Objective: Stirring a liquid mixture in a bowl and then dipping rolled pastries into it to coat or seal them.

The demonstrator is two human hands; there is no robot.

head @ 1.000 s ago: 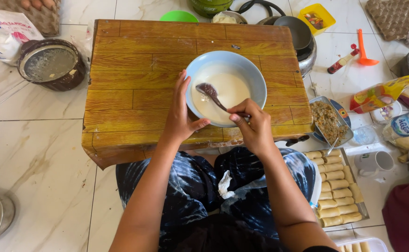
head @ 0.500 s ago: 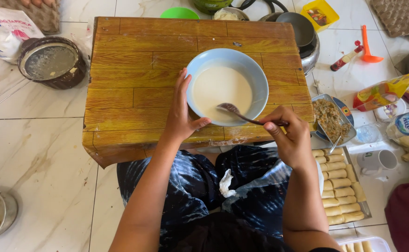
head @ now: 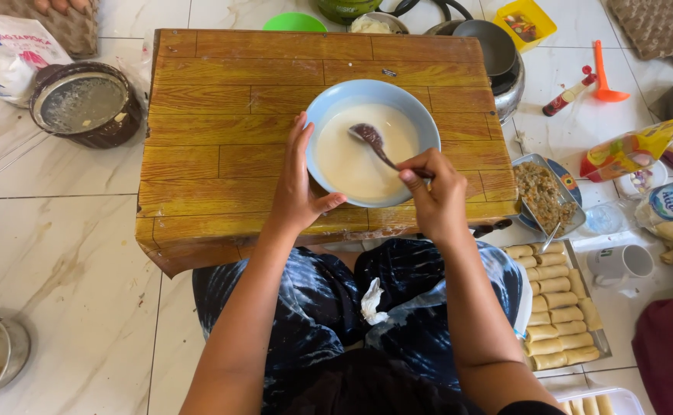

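Pointing up-left: spoon (head: 373, 143) (handle toward right hand (head: 435, 194)).
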